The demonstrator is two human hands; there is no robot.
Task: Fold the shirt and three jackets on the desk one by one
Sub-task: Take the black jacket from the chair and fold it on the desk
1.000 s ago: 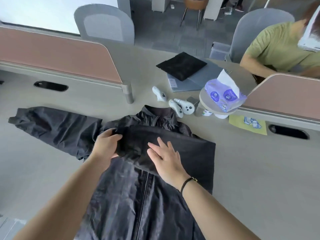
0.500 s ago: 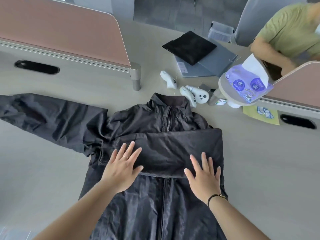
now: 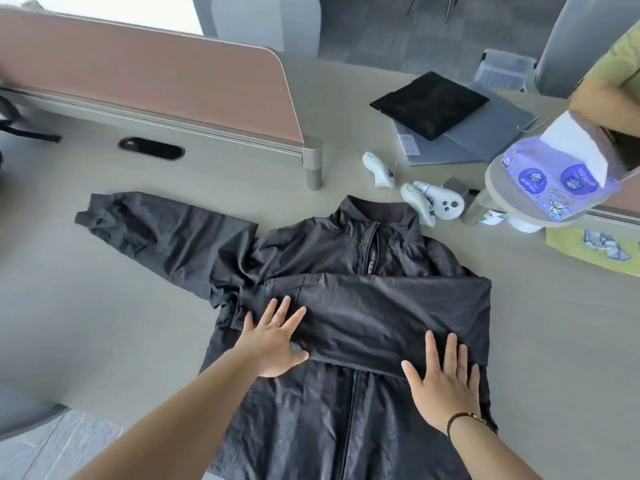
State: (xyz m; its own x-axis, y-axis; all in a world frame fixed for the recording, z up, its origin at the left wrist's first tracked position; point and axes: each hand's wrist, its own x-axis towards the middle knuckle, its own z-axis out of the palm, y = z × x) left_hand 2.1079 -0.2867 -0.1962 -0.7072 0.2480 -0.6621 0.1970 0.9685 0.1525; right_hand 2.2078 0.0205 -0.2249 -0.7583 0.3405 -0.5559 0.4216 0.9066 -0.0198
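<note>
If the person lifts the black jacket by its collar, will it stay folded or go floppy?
Probably floppy: the jacket is thin and wrinkled, lying limp on the desk. The folded sleeve would likely slide off; only flat hands, left and right, press it.

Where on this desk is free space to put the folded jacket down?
Bare desk lies left of the jacket, below its spread sleeve, and right of it, below the yellow paper. Behind the collar it is crowded: white controllers, laptop, tissue pack.
</note>
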